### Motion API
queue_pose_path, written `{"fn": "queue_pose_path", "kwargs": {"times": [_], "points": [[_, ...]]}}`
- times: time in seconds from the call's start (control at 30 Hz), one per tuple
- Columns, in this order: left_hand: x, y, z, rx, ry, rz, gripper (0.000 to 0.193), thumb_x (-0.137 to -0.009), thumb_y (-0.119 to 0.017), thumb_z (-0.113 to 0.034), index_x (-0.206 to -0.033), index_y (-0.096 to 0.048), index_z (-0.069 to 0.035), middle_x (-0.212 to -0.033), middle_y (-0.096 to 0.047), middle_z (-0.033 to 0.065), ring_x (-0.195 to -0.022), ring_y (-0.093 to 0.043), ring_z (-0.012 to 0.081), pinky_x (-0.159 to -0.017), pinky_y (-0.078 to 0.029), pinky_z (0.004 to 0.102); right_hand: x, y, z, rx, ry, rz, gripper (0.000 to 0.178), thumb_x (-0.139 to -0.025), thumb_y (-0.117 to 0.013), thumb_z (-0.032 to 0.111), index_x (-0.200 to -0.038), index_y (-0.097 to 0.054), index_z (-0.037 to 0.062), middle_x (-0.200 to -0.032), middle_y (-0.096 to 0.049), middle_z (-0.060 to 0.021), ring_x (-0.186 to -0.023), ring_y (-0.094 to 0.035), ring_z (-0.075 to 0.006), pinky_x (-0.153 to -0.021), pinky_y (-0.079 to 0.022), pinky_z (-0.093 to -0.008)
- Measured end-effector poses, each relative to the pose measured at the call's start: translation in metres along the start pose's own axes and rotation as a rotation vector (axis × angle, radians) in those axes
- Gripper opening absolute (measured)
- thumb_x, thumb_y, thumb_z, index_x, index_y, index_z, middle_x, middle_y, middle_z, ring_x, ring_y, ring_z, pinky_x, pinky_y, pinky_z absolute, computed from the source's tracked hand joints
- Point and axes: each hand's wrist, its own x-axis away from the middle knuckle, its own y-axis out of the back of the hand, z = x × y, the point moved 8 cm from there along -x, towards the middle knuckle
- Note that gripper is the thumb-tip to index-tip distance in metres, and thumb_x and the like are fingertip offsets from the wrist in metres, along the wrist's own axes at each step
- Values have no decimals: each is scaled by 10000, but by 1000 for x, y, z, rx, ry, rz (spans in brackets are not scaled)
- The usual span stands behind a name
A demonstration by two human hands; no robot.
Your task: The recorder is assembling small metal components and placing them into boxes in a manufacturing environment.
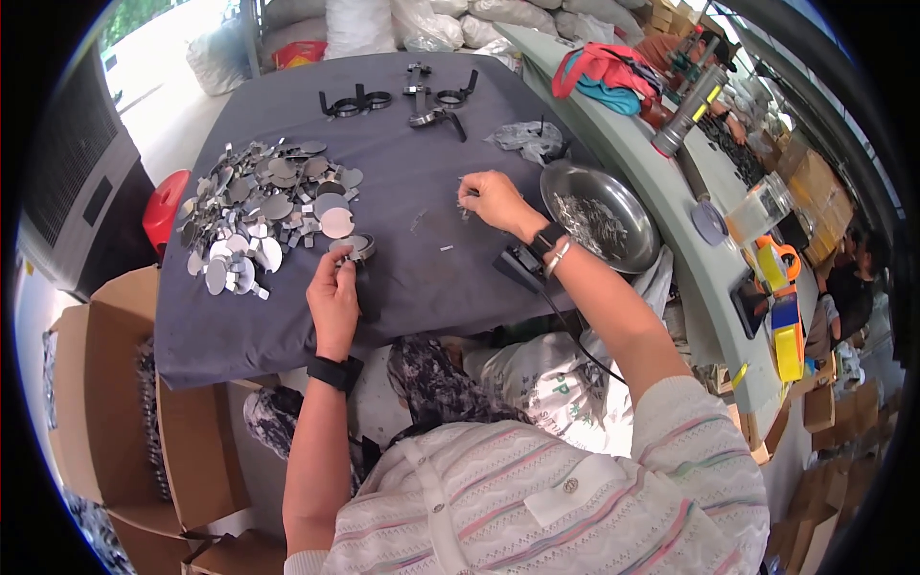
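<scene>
My left hand (pixel 333 302) is closed on a round metal ring clamp (pixel 362 246) at the table's near side. The clamp's dark handle seems to hang below it, partly hidden by my fingers. Farther right, my right hand (pixel 500 203) pinches small thin metal pins (pixel 465 212) just over the cloth. Left of my right hand, a few loose pins (pixel 419 220) lie on the table. A heap of flat metal discs with tabs (pixel 278 206) spreads beyond my left hand. By my right wrist stands a steel bowl (pixel 640 251) with many pins in it.
Several ring clamps with black handles (pixel 356 103) lie at the far side of the dark tablecloth (pixel 402 182). A clear plastic bag (pixel 530 141) sits beyond the bowl. A cardboard box (pixel 125 383) stands at the left, and a pale bench (pixel 704 278) with tape rolls runs along the right.
</scene>
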Motion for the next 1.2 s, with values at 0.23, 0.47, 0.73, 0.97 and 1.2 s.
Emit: {"fn": "queue_pose_path", "kwargs": {"times": [0.23, 0.47, 0.73, 0.97, 1.2], "points": [[-2, 3, 2, -30, -26, -21, 184, -917, -512, -71, -1060, -610, -8, -676, -465, -60, -598, -369, 20, -525, -310, 193, 7, -2, -2, -204, 102, -144, 77, -774, -656, 70, -786, -623, 1, -727, -613, -81, -679, -561, -172, -654, -448, -312], [2, -1, -8, 5, -9, -13, 187, -925, -505, -86, -1064, -613, -24, -619, -449, -57, -457, -364, 18, -408, -292, 211, 15, -33, 18, -250, 90, 37, 68, -816, -639, 74, -824, -598, 20, -771, -586, -50, -697, -551, -152, -659, -442, -298], [0, -2, -8, 4, 5, -11, 183, -925, -504, -82, -1066, -611, -33, -577, -423, -63, -452, -365, 18, -408, -299, 212, 23, -65, 52, 191, 437, 131, 95, -804, -615, 118, -840, -629, 31, -856, -647, -145, -768, -605, -351, -707, -481, -416], [0, -1, -6, -11, 5, -20, 178, -923, -504, -73, -1059, -612, -32, -576, -419, -66, -451, -360, 15, -404, -298, 218, 9, -53, 23, -64, 42, 25, 161, -803, -686, 137, -874, -631, 3, -730, -632, -121, -667, -613, -211, -639, -471, -337], [1, -2, -6, 14, 19, -8, 175, -920, -511, -70, -1055, -615, -29, -601, -433, -67, -485, -368, 7, -424, -297, 206, 12, -66, 33, 37, -16, 165, 132, -781, -692, 117, -794, -619, 8, -748, -635, -138, -731, -617, -274, -677, -473, -369]]}}
